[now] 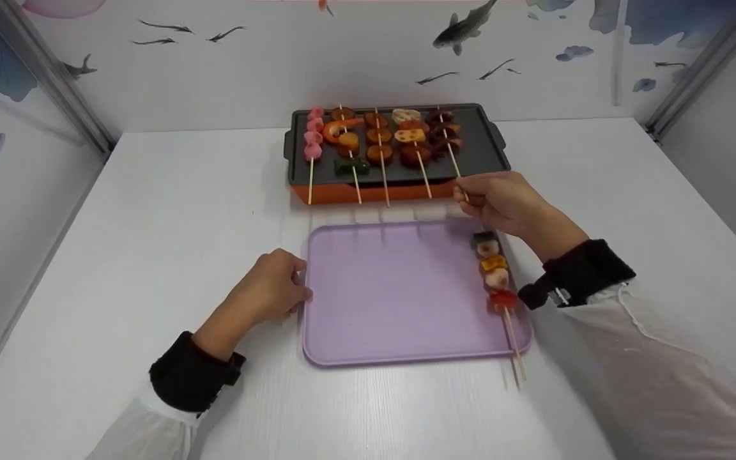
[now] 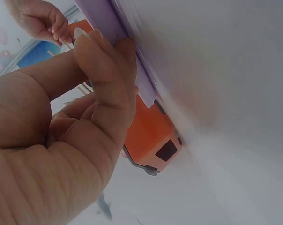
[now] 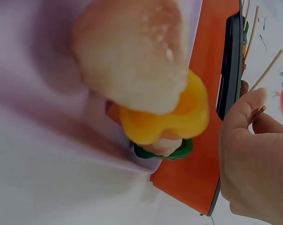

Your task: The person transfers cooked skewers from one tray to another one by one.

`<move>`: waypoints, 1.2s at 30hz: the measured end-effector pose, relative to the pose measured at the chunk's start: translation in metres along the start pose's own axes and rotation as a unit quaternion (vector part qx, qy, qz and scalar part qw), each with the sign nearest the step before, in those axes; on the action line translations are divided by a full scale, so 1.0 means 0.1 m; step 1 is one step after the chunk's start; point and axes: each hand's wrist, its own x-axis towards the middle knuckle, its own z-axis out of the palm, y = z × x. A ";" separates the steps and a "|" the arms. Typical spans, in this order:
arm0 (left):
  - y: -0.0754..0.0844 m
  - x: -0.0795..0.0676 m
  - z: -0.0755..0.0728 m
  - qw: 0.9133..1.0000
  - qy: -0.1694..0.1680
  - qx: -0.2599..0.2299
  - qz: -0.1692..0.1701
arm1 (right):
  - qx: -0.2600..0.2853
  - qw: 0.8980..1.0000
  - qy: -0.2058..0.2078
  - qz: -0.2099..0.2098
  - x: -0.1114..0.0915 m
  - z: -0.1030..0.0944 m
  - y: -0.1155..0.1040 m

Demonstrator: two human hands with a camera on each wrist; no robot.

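My right hand (image 1: 502,201) pinches the bare end of the rightmost skewer (image 1: 446,133), whose dark reddish-brown pieces lie on the black plate of an orange-based grill (image 1: 484,150). In the right wrist view, the stick's tip pokes out between thumb and finger. My left hand (image 1: 272,284) grips the left edge of a lilac tray (image 1: 393,300) in front of the grill; the left wrist view shows thumb and fingers at its rim (image 2: 104,21). Along the tray's right side lies a mixed skewer (image 1: 497,278) with green, white, yellow and red pieces, its stick overhanging the front edge.
Several other skewers lie side by side on the grill, among them a pink one (image 1: 314,134) at the left and one with round brown slices (image 1: 379,136). Their sticks point toward me. A white wall (image 1: 368,64) with painted fish stands behind the white table (image 1: 170,243).
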 end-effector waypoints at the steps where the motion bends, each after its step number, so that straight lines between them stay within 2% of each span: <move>1: 0.01 0.00 0.00 1.000 0.001 0.000 0.000 | -0.003 1.000 0.000 -0.003 -0.01 0.00 -0.01; 5: 0.02 0.00 -0.01 1.000 -0.001 -0.001 -0.003 | -0.007 1.000 0.011 -0.013 -0.06 -0.01 -0.08; 9: 0.02 0.00 0.00 1.000 -0.004 -0.004 -0.007 | 0.004 1.000 0.002 -0.015 -0.13 -0.01 -0.13; 11: 0.01 0.01 0.00 1.000 -0.004 -0.005 -0.007 | -0.007 1.000 -0.005 -0.019 -0.19 -0.02 -0.15; 18: -0.01 0.02 0.00 1.000 -0.004 -0.014 0.008 | -0.057 0.997 -0.029 -0.036 -0.49 0.00 -0.18; 22: 0.01 0.01 -0.01 1.000 -0.006 -0.014 0.003 | -0.072 0.996 -0.036 -0.036 -0.67 -0.01 -0.17; 26: 0.02 0.01 -0.01 1.000 -0.008 -0.007 0.002 | -0.094 0.994 -0.040 -0.039 -0.85 -0.03 -0.10; 30: 0.01 0.00 -0.01 1.000 -0.006 0.000 0.016 | -0.131 0.989 -0.045 -0.042 -1.04 -0.07 0.01; 36: 0.00 -0.02 -0.02 1.000 -0.006 -0.002 0.017 | -0.179 0.981 -0.069 -0.014 -1.29 -0.13 0.22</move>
